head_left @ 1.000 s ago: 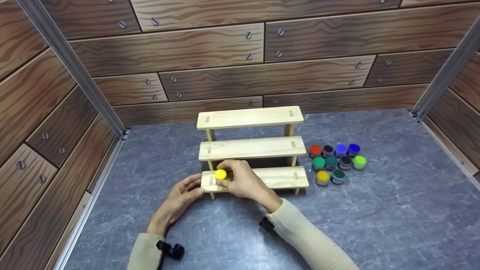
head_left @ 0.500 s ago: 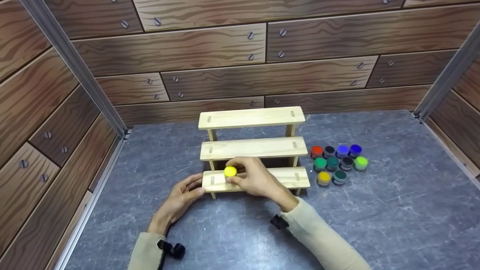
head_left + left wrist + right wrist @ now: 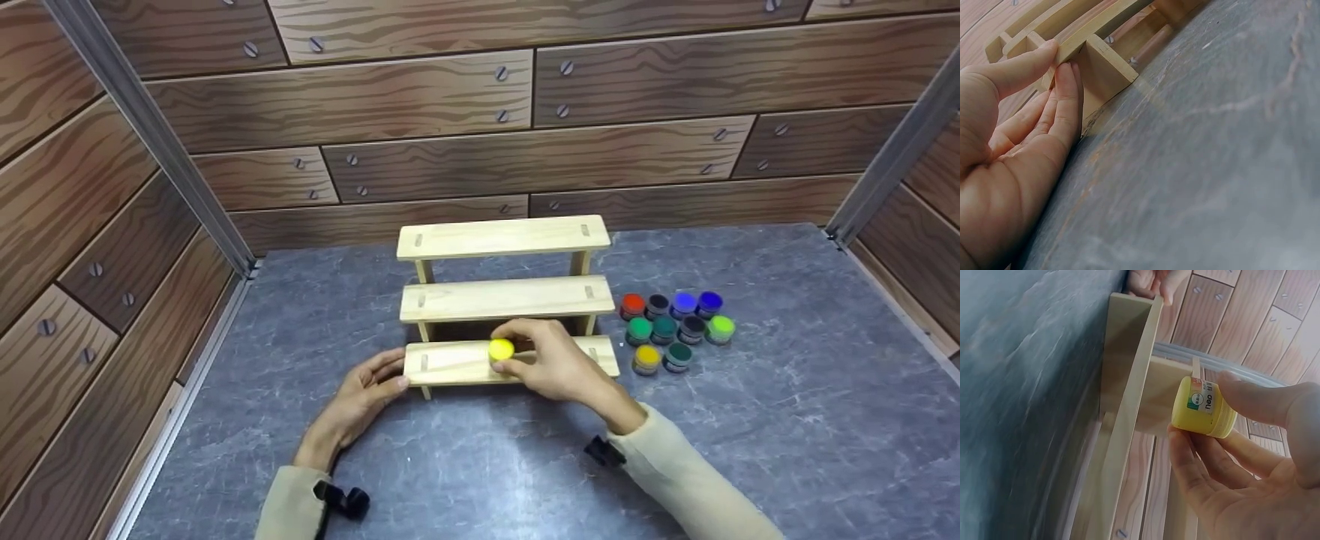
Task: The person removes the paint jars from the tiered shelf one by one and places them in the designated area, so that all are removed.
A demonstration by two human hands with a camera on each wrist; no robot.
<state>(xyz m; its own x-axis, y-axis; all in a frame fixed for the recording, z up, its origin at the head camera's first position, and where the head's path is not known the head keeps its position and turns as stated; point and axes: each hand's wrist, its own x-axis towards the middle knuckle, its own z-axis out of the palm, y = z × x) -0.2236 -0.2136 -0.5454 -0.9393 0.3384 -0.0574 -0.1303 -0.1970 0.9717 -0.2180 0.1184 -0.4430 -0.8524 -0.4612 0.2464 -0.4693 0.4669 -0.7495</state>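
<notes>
A three-tier wooden shelf (image 3: 506, 298) stands on the grey table. My left hand (image 3: 364, 397) pinches the left end of its lowest board, thumb on the board's edge and fingers underneath, as the left wrist view shows. Between thumb and fingers, my right hand (image 3: 559, 364) holds a small yellow paint jar (image 3: 1202, 408) over the middle of the lowest board (image 3: 450, 364). The jar carries a printed label, and in the right wrist view a gap shows between it and the board. The fingers partly cover the jar in the head view.
Right of the shelf, several paint jars stand in rows, among them a red jar (image 3: 632, 305), a light green jar (image 3: 721, 328), a dark yellow jar (image 3: 646, 359) and a dark green jar (image 3: 679, 357). Wood-patterned walls (image 3: 442, 97) enclose the table at the back and sides.
My right hand has moved rightward with the yellow paint jar, from the left end of the lowest board to about its middle. The left hand keeps its place on the shelf.
</notes>
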